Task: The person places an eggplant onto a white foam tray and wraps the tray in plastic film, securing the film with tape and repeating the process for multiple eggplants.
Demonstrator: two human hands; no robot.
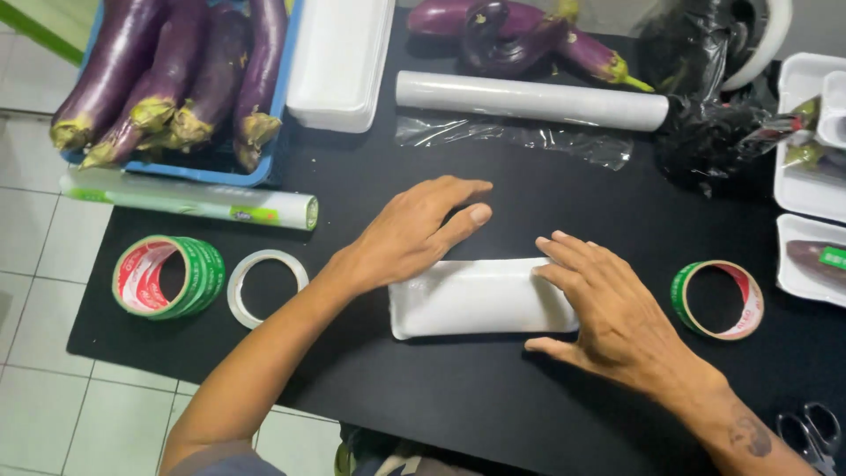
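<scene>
A flat white foam tray (pixel 471 300) is showing pale against the matte black tabletop (pixel 493 397). Long glossy purple eggplants (pixel 167 75) with yellow-green caps are lying in a blue plastic crate (pixel 220 172). Two green-and-red tape rolls (pixel 167 276) (pixel 718 300) are gleaming, and a plain white tape ring (pixel 267 286) is sitting by the floor's pale tiles (pixel 40 264).

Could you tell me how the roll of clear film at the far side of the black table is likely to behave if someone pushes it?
The film roll is a long smooth cylinder lying on its side, so it would probably roll easily. Its loose clear sheet looks thin and crinkled, likely floppy and clingy. Eggplants just behind might stop it rolling away.
</scene>
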